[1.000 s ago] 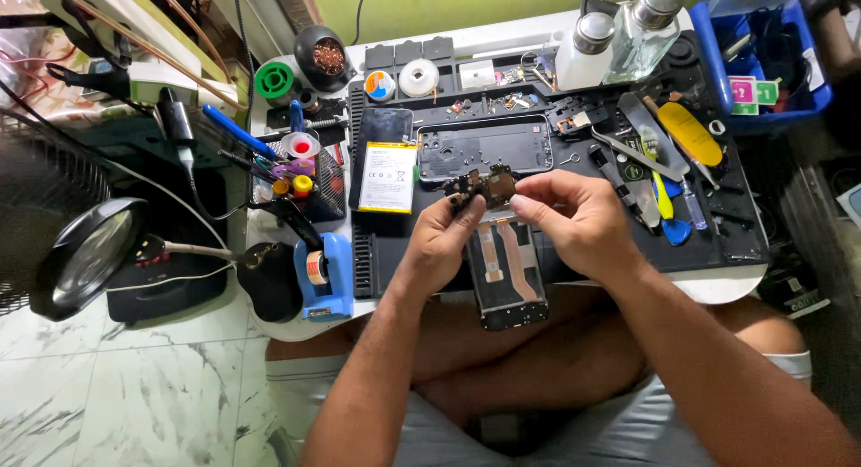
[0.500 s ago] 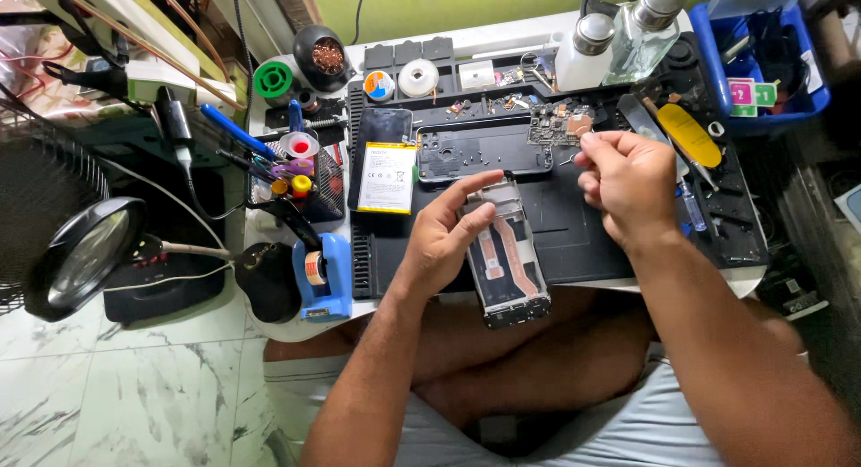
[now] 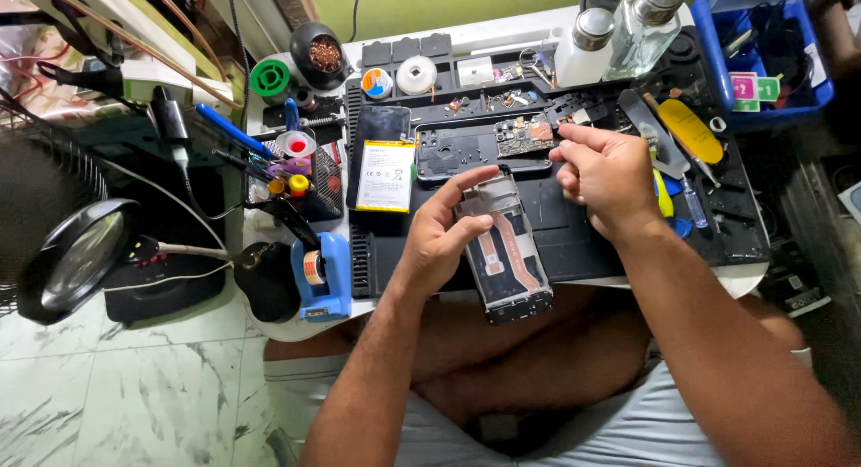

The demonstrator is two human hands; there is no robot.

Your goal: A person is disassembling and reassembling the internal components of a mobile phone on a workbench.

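The left hand (image 3: pixel 444 238) is hiding the left edge of the opened grey phone frame (image 3: pixel 502 252), gripping it over the black bench (image 3: pixel 583 243) mat. The right hand (image 3: pixel 605 175), fingers pinched, is hovering just beside the green circuit board (image 3: pixel 525 135); whatever it pinches is too small to make out.

Left hand (image 3: pixel 439 243) cupped, forefinger extended, right hand (image 3: pixel 605 175) fingers pinched

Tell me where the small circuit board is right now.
In the head view, the circuit board lies on the black work mat, just left of the right hand, above the phone frame held by the left hand.
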